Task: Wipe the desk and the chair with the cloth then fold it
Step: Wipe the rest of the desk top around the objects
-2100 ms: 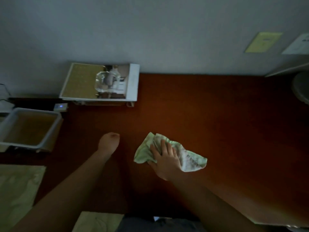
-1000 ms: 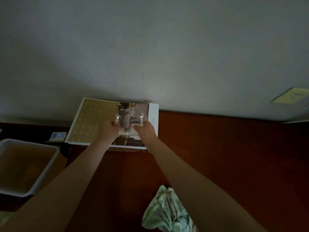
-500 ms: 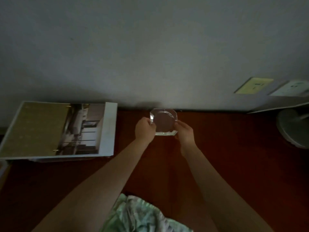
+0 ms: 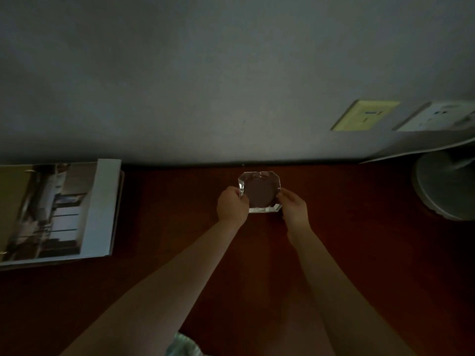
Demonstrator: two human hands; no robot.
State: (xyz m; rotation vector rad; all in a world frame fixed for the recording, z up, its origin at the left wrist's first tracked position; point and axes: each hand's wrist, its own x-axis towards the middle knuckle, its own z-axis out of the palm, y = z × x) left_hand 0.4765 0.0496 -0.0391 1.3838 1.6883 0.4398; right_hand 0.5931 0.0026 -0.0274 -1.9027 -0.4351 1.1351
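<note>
A clear glass ashtray [image 4: 260, 190] sits on the dark red-brown desk [image 4: 359, 253] close to the wall. My left hand [image 4: 231, 208] grips its left side and my right hand [image 4: 294, 206] grips its right side. The pale green cloth [image 4: 183, 347] lies crumpled on the desk at the bottom edge of the view, between my forearms, mostly out of frame. No chair is in view.
An open binder [image 4: 61, 214] with a photo page lies at the left of the desk. A round white lamp base [image 4: 444, 186] stands at the right. Two wall sockets [image 4: 365, 115] sit above it.
My right hand let go of the cloth. Both hands took the ashtray off the binder and carried it right to the desk by the wall, where it now stays nearly still.
</note>
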